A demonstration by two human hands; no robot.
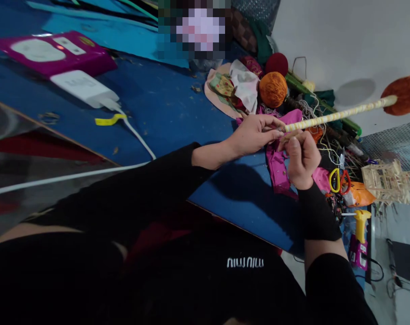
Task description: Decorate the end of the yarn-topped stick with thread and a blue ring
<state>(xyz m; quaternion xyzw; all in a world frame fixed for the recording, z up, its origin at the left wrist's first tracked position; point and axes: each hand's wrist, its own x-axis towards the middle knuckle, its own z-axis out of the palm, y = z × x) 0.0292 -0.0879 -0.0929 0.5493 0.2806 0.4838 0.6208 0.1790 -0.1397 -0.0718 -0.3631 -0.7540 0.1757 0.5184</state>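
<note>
A thin stick (340, 115), wrapped in a spiral of pale yellow and white strip, slants up to the right. At its far end is a fuzzy rust-orange ball (404, 95). My left hand (250, 137) pinches the stick's near end between thumb and fingers. Just below that end, my right hand (302, 155) is closed with the thumb against curled fingers. Something small and brownish shows at its fingertips, too unclear to name. Magenta cloth (277, 174) lies on the table beneath both hands.
On the blue table (171, 113) sit a purple power strip (89, 58) and a white charger (85, 88) with a cable. Fabric scraps (243, 83), an orange ball (273, 89), a dark red ball (276, 64), scissors (340, 180) and a yellow glue gun (361, 223) lie around.
</note>
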